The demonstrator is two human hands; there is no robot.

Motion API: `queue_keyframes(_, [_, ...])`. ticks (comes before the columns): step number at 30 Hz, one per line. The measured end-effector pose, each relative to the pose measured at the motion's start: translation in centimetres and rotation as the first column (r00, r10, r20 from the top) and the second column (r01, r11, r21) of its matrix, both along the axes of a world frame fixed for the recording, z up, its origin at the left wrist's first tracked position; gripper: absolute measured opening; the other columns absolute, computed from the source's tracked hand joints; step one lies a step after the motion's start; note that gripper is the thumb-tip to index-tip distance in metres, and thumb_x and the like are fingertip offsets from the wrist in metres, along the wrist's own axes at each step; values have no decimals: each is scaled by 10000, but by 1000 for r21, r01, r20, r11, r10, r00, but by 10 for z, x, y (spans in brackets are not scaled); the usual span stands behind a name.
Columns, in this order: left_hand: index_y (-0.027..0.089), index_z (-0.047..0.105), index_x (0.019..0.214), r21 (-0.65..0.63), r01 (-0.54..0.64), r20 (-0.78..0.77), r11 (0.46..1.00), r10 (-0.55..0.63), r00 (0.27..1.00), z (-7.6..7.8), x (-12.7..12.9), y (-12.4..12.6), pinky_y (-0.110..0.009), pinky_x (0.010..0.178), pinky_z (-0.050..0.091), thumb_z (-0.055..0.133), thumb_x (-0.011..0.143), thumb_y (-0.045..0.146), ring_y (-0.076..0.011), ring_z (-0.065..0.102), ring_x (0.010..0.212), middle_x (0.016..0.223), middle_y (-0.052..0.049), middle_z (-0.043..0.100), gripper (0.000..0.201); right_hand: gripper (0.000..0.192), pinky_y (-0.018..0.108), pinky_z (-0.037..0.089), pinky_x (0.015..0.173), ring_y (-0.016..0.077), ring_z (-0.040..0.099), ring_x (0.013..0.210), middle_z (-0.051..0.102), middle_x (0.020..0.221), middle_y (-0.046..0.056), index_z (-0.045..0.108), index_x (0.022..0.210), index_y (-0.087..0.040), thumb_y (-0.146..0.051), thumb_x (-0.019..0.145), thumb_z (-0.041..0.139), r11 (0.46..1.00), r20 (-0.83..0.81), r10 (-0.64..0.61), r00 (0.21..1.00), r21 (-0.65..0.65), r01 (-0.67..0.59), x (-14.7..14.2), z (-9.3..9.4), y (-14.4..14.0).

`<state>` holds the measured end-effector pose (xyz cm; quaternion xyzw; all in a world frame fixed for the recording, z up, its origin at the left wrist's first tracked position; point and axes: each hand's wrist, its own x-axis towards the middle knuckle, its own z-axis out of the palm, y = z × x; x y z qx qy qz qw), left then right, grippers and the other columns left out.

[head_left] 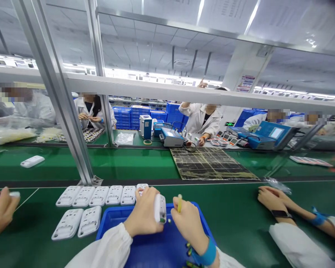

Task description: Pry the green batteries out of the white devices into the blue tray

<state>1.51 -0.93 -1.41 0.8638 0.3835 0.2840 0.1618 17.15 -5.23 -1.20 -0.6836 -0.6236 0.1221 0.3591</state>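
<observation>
My left hand grips a white plastic housing, turned on edge above a blue tray. Just to its right, my right hand is closed around a thin yellow stick-like tool; its tip points up and its lower part is hidden in the fingers. A blue band circles my right wrist. Small green and yellow parts lie in the tray under that wrist. Left of the tray, several matching white housings are lined up on the green bench, with two more in front.
Metal frame posts rise from the bench. Beyond runs a green conveyor carrying a dark gridded board and a lone white housing. Co-workers' hands rest at right and far left. Blue instruments stand across.
</observation>
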Motion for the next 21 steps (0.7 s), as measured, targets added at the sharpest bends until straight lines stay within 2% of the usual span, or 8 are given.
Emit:
queue_keyframes(2, [212,406,974,-65,-69,86,995,75,994,5,-5,2,-415,895,261,670,448,228,-235,440,937,982,-23,476,589,211,268,178,483,120,291,454,273,465,-57,258,524,-228,-137,593,435,999,-316,22,949,48,-7,4,-2,3])
queue_keyframes(4, [219,403,995,-121,-81,130,989,97,987,8,-6,3,-403,894,279,699,434,225,-238,433,955,1013,-23,475,634,216,243,198,445,103,269,425,268,456,-73,251,523,-235,-175,602,443,993,-591,78,803,115,-11,5,-4,3])
queue_keyframes(6, [223,411,990,-154,-59,146,986,81,986,9,-5,2,-403,897,290,710,425,214,-237,427,950,1008,-19,473,639,215,231,178,409,85,228,387,275,425,-90,278,523,-237,-200,607,473,989,-741,122,660,143,-22,3,-5,2])
queue_keyframes(7, [224,415,988,-163,-46,152,986,71,986,8,-5,1,-405,899,295,714,425,214,-238,423,950,1002,-18,472,638,215,227,162,398,78,212,374,281,408,-96,293,519,-236,-200,602,487,989,-778,134,614,145,-32,2,-6,2])
queue_keyframes(9, [224,423,996,-182,-32,170,983,64,983,8,-4,0,-407,899,307,724,424,224,-246,413,960,1000,-23,467,647,207,223,145,387,68,204,362,295,392,-100,319,506,-230,-184,583,505,989,-809,137,572,141,-37,0,-7,1])
queue_keyframes(14, [227,424,1016,-219,-39,213,975,87,973,10,-6,-1,-413,911,321,727,441,243,-245,411,961,1010,-28,458,650,202,215,144,381,59,217,365,309,387,-94,332,473,-218,-170,559,508,990,-815,101,571,138,22,0,-5,1])
queue_keyframes(21, [235,405,1013,-222,-68,232,973,121,965,7,-3,-3,-448,963,281,720,443,243,-249,426,984,1024,-20,475,651,202,205,118,359,51,212,337,341,371,-95,348,490,-215,-169,565,530,993,-871,101,482,114,-2,-2,-7,4])
